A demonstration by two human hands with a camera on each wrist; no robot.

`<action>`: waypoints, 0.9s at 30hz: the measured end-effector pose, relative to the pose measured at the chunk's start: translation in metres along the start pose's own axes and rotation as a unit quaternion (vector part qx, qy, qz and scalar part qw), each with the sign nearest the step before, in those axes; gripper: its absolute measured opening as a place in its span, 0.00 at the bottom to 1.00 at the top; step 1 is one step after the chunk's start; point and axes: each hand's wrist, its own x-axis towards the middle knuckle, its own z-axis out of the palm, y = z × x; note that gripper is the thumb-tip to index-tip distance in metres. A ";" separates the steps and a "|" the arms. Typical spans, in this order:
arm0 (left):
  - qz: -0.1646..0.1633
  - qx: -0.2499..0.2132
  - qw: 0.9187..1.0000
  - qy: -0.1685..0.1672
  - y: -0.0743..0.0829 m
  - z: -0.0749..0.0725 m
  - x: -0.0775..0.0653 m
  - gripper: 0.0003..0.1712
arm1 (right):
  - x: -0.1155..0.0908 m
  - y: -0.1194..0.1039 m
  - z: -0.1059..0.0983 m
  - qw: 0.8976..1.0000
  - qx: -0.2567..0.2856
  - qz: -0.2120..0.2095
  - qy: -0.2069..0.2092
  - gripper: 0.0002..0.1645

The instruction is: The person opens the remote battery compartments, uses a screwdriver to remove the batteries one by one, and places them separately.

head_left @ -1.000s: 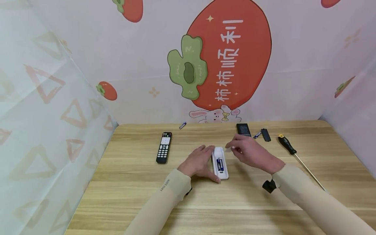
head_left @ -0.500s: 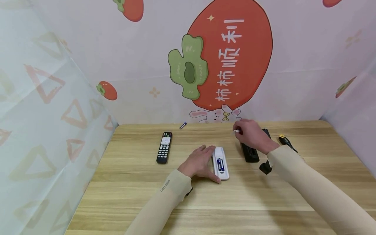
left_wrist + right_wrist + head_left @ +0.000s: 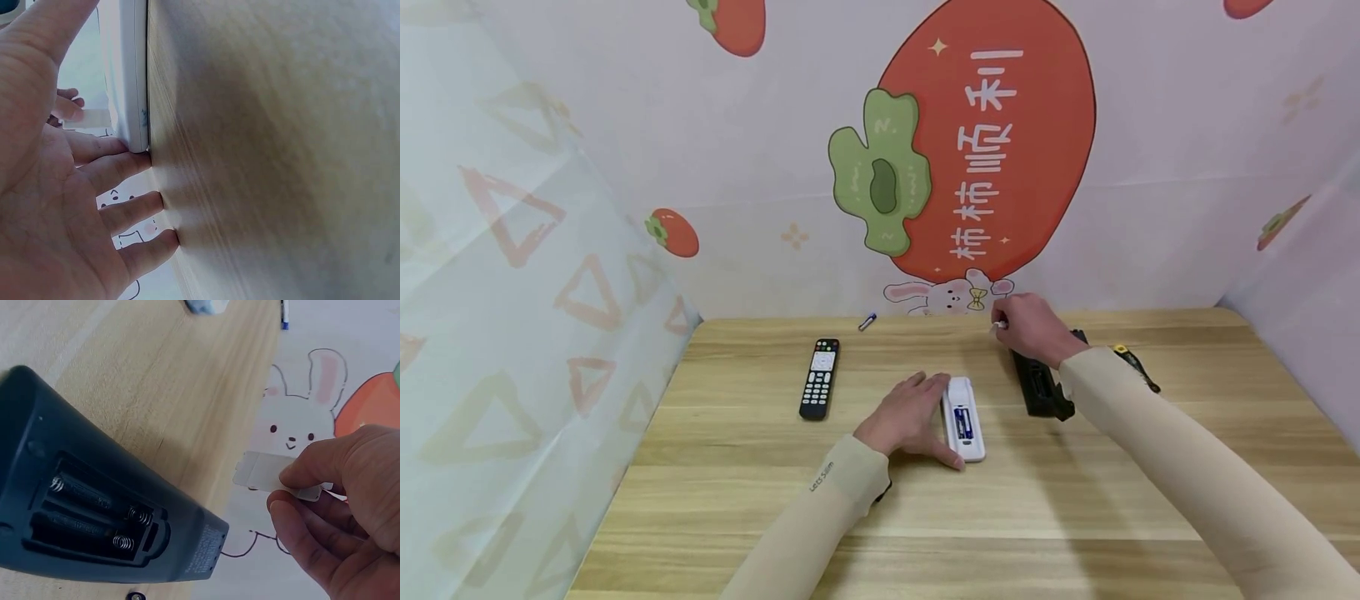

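My left hand (image 3: 910, 417) spans the long side of a white remote control (image 3: 972, 447), fingertips at its far end and thumb at its near end. The remote lies face down, and two blue batteries (image 3: 963, 422) show in its compartment. In the left wrist view, fingertips (image 3: 140, 164) touch the remote's end and the tabletop. My right hand (image 3: 1033, 327) pinches a white battery cover (image 3: 259, 470) between thumb and fingers, above the far table edge. Below that wrist lies a black remote control (image 3: 187, 537), back up, its battery compartment bare with springs showing.
Another black remote (image 3: 818, 379) lies face up on the left. A loose battery (image 3: 867, 321) sits near the back edge. A screwdriver (image 3: 1133, 364) lies at right, partly hidden by the right sleeve. A printed cloth wall (image 3: 760, 275) stands behind the table.
My right hand has moved from beside the white remote up and away towards the back edge, carrying the battery cover. The left hand has stayed at the white remote.
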 end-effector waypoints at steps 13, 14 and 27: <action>0.010 -0.001 1.000 0.006 -0.001 0.000 -0.001 0.77 | 0.017 0.006 0.016 0.999 -0.014 0.029 -0.011 0.02; 0.010 0.000 1.000 0.006 -0.001 0.000 -0.001 0.77 | 0.017 0.006 0.017 0.999 -0.016 0.029 -0.012 0.02; 0.015 0.008 1.000 0.008 -0.002 0.001 -0.002 0.77 | 0.017 -0.004 0.022 0.998 -0.028 0.051 -0.021 0.03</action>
